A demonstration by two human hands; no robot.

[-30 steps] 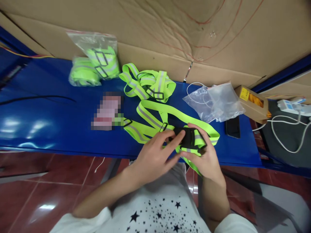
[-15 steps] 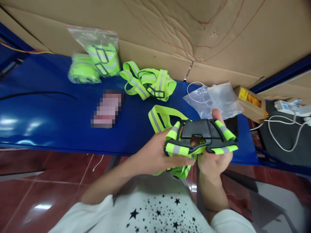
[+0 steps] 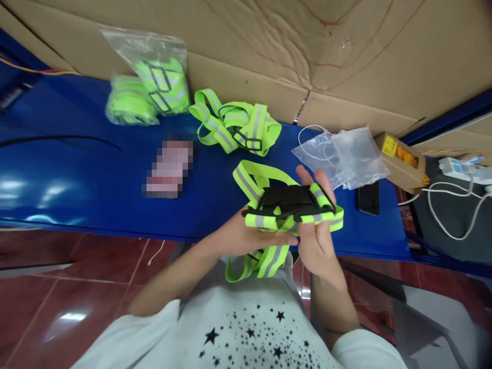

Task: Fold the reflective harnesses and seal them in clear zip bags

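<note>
Left fingers (image 3: 282, 239), right fingers (image 3: 323, 182): gripping buckled strap (image 3: 286, 198) | clear bag (image 3: 159, 48): green straps (image 3: 175, 77) | carton (image 3: 397, 171): orange contents (image 3: 406, 156)

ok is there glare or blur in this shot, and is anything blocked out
Head view: white glare on the left of the blue table, a bright reflection on the red floor tiles; head view: a pinkish patch is pixelated beyond recognition; head view: the black buckle is dark, short on detail, while the star print reads clearly.

White shirt (image 3: 240, 294), black 5-pointed stars (image 3: 211, 335) of mixed sizes, 2 short white sleeves (image 3: 367, 349)
</note>
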